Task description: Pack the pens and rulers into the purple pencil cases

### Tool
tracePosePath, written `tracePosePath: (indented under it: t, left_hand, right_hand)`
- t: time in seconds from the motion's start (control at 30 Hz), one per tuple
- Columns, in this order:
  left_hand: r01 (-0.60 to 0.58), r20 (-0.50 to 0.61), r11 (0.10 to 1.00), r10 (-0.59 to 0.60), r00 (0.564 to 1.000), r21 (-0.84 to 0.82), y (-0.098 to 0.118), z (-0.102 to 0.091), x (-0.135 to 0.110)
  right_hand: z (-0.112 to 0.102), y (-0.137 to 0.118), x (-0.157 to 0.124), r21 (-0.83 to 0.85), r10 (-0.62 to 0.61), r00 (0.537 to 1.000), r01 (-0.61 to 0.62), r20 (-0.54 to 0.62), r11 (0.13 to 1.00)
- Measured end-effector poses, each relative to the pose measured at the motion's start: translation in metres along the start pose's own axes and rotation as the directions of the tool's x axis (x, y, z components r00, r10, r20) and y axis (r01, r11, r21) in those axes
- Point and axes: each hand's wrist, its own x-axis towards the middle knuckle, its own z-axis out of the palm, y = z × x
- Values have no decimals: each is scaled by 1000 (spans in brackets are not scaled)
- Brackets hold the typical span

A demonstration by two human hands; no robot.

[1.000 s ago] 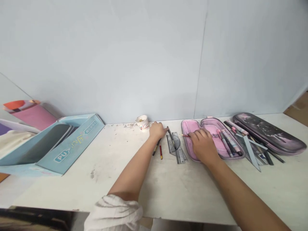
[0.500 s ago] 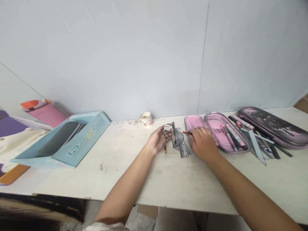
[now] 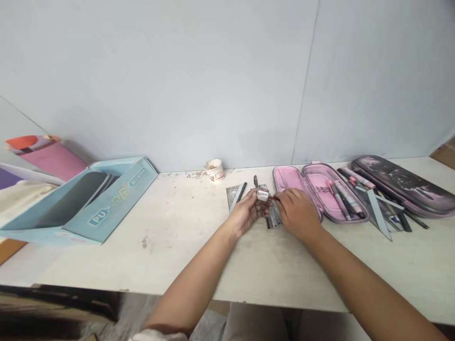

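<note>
while in left hand (image 3: 247,213), pencil sharpener (image 3: 262,194)

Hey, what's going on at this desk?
A person is working at a white table with both bare hands. The left hand holds a small white sharpener, and the right hand holds a red pencil with its tip at the sharpener. Under the hands lie a metal ruler and a set square. To the right, an open pink pencil case holds pens.
</note>
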Motion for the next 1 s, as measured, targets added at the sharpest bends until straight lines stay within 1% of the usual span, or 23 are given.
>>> tracePosePath:
  t: [0.1,0.2,0.3,0.37,0.4,0.43,0.47,0.5,0.53,0.57,0.6,0.63,0.67,0.7,0.73,0.77,0.8,0.83,0.87,0.9,0.93,0.97,1.0]
  left_hand:
    - [-59,-4,996,59,998,73,-4,6,-2]
    - [-124,-36,970,134,990,211,-7,14,-4]
    - [-169,-2,920,181,983,354,-8,19,-9]
    - [-206,43,880,207,977,427,-8,19,-12]
    - [-224,60,856,222,973,466,-7,19,-14]
    - [-238,73,827,234,969,510,-7,18,-16]
    - [-246,91,793,237,967,557,-6,17,-18]
    - [-252,110,760,234,966,599,-5,17,-19]
    - [-257,132,728,226,965,636,-4,17,-21]
    - [-262,153,698,216,964,667,-3,18,-23]
    - [-269,172,669,210,963,692,-2,19,-25]
    - [-277,187,644,206,961,713,0,21,-26]
    - [-283,198,623,204,959,729,1,23,-27]
    - [-285,204,609,201,958,740,1,25,-28]
    - [-285,207,605,196,958,744,1,26,-28]
    - [-283,203,618,198,959,733,0,26,-26]
    - [-277,188,652,204,961,706,-1,26,-24]
    - [-262,160,703,209,965,661,-4,25,-21]
    - [-242,121,767,212,970,595,-7,24,-18]
    - [-219,85,832,205,975,510,-10,23,-14]
    - [-199,58,886,192,980,419,-12,21,-11]
    - [-183,44,924,179,983,336,-14,20,-9]
    - [-175,45,944,169,985,278,-16,20,-8]
  right_hand:
    - [0,-1,-1,-49,-65,998,65,15,997]
    - [-2,-6,-4,-114,-126,992,127,15,985]
    - [-6,-15,-9,-142,-118,993,116,-2,983]
    - [-10,-21,-10,-99,-45,999,47,18,994]
    - [-13,-23,-9,-54,11,999,-9,52,999]
    - [-16,-24,-7,9,77,991,-79,109,997]
    - [-20,-24,-5,95,140,972,-159,187,983]
    - [-24,-23,-2,204,184,942,-246,281,948]
    - [-27,-21,1,327,204,900,-339,385,882]
    - [-31,-18,3,446,195,847,-440,494,780]
    - [-34,-14,5,538,165,785,-544,597,644]
    - [-36,-10,6,586,120,717,-643,687,494]
    - [-38,-7,6,589,69,649,-726,758,354]
    - [-39,-4,6,562,30,586,-789,810,246]
    - [-40,-3,6,532,12,543,-826,840,185]
    - [-40,-2,6,520,26,532,-836,847,177]
    - [-40,-3,6,529,64,556,-815,829,234]
    - [-41,-4,6,541,116,612,-760,782,360]
    - [-42,-6,6,524,161,692,-659,704,540]
    - [-42,-8,7,451,169,780,-508,602,734]
    - [-43,-10,7,323,127,855,-322,503,890]
    - [-44,-12,7,170,55,900,-141,432,975]
    - [-45,-14,7,39,-14,918,-2,397,999]
